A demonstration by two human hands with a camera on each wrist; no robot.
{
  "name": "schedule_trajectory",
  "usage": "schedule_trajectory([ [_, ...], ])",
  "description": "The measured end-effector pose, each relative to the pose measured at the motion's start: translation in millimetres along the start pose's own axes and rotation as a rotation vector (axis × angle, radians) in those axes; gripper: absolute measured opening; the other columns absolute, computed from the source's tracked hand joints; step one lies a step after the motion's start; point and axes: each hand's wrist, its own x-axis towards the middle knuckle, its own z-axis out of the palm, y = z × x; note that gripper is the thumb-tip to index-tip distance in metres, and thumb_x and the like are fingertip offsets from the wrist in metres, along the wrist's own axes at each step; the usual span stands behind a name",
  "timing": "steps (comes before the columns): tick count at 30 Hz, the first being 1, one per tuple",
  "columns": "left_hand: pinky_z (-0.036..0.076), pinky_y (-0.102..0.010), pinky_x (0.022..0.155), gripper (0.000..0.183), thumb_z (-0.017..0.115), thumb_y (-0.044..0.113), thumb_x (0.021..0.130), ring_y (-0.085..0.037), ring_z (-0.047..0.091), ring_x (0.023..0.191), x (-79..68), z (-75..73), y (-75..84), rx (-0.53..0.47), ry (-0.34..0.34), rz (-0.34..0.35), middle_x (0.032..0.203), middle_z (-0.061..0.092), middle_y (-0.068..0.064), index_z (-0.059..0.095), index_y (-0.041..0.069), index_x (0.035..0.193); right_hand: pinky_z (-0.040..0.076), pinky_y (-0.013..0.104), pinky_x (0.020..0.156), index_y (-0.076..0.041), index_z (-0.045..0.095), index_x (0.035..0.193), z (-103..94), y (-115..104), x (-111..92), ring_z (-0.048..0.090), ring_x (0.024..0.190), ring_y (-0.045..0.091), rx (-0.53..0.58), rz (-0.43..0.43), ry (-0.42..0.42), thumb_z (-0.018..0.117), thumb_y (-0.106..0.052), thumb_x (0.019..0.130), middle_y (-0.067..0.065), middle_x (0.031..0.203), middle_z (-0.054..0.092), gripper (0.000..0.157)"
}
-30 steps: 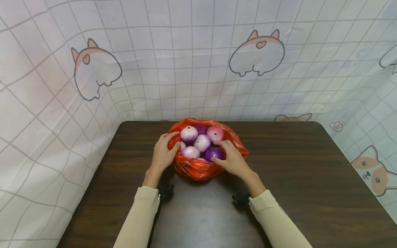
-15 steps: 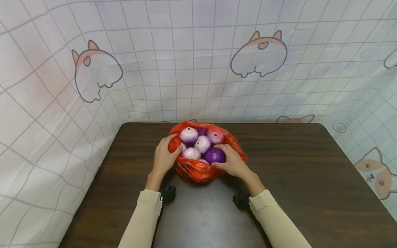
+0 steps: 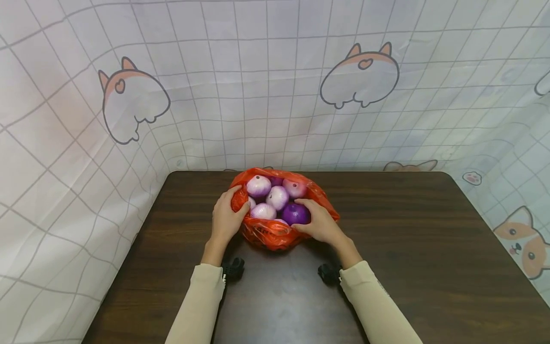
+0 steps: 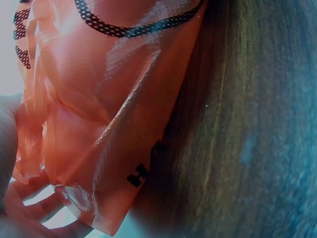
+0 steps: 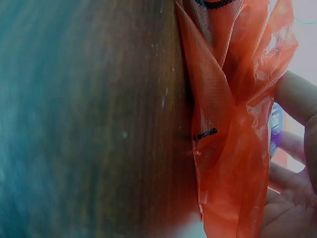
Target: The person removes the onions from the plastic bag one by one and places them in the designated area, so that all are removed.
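While the red plastic bag (image 3: 275,237) sits gaping near the far edge of the dark wooden table (image 3: 429,248), the left hand (image 3: 225,216) grips its left rim, the film bunched between thumb and fingers. The right hand (image 3: 320,222) reaches over the near right rim and grasps the dark purple onion (image 3: 296,214), thumb on the near side and fingers on the far side. That onion lies inside the bag, at the near right of the opening, hemmed in by pale onions (image 3: 277,198) to its left and a pinkish onion (image 3: 295,189) behind it; a purple onion (image 3: 276,181) shows only partly at the back. The crumpled near wall of the bag rises in front and hides the lower part of the load, and in both wrist views its printed film fills much of the scene. Black devices (image 3: 234,269) sit at the cuffs of the cream sleeves (image 3: 195,303), just above the tabletop. Behind the table hangs a white gridded cloth (image 3: 258,95) with cartoon dogs (image 3: 360,79), which also runs along both sides.
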Motion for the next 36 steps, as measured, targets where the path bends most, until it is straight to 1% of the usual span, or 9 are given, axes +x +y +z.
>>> schedule_trajectory([
  [9,0.043,-0.061,0.11,0.054,0.072,0.034,0.093,-0.039,0.056,0.128,1.0,-1.4,1.5,0.014,0.001,0.005,0.139,0.06,-0.016,0.057,0.019,0.142,0.048,0.057,0.11,-0.009,0.052,0.145,-3.4,-0.9,-0.2,0.055,0.131,0.034,0.018,-0.012,0.014,0.084,-0.026,0.082,0.013,0.145,0.056,0.072],
  [17,0.044,-0.061,0.109,0.054,0.072,0.035,0.092,-0.039,0.056,0.126,2.5,-3.9,2.0,0.027,-0.009,0.007,0.138,0.061,-0.016,0.057,0.02,0.142,0.049,0.059,0.107,-0.012,0.052,0.146,-16.9,-8.7,-2.0,0.054,0.132,0.034,0.06,-0.031,0.064,0.085,-0.03,0.083,0.01,0.146,0.054,0.073],
  [20,0.044,-0.061,0.108,0.054,0.072,0.035,0.093,-0.039,0.056,0.126,1.1,-4.4,2.6,0.024,-0.021,-0.006,0.138,0.06,-0.016,0.056,0.021,0.143,0.051,0.058,0.106,-0.013,0.053,0.145,-23.8,-14.0,-4.2,0.053,0.132,0.033,0.091,-0.064,0.08,0.085,-0.029,0.083,0.009,0.146,0.054,0.071],
  [24,0.045,-0.06,0.108,0.054,0.072,0.035,0.093,-0.037,0.055,0.127,-0.3,-4.8,3.5,0.022,-0.029,-0.02,0.139,0.06,-0.015,0.056,0.022,0.143,0.053,0.057,0.103,-0.015,0.055,0.143,-36.2,-20.1,-8.1,0.055,0.13,0.032,0.159,-0.109,0.113,0.085,-0.025,0.083,0.008,0.145,0.055,0.067],
  [27,0.045,-0.061,0.108,0.054,0.071,0.035,0.094,-0.037,0.055,0.127,-1.1,-4.8,3.8,0.021,-0.034,-0.024,0.14,0.059,-0.014,0.055,0.022,0.143,0.054,0.055,0.102,-0.018,0.056,0.142,-46.9,-23.6,-11.6,0.055,0.129,0.03,0.213,-0.127,0.145,0.085,-0.022,0.083,0.006,0.144,0.055,0.066],
  [31,0.044,-0.061,0.108,0.054,0.071,0.034,0.094,-0.037,0.055,0.128,-1.3,-4.8,3.5,0.017,-0.041,-0.026,0.14,0.059,-0.015,0.055,0.022,0.144,0.053,0.054,0.104,-0.02,0.056,0.142,-60.0,-27.8,-16.3,0.055,0.129,0.027,0.245,-0.14,0.188,0.085,-0.019,0.084,0.005,0.145,0.054,0.065],
  [36,0.045,-0.06,0.108,0.053,0.072,0.034,0.093,-0.036,0.056,0.126,-0.5,-4.1,2.7,0.011,-0.029,-0.013,0.139,0.06,-0.014,0.056,0.022,0.143,0.052,0.053,0.106,-0.017,0.055,0.143,-75.1,-28.5,-20.1,0.056,0.128,0.027,0.263,-0.137,0.252,0.085,-0.012,0.083,0.007,0.144,0.053,0.068],
])
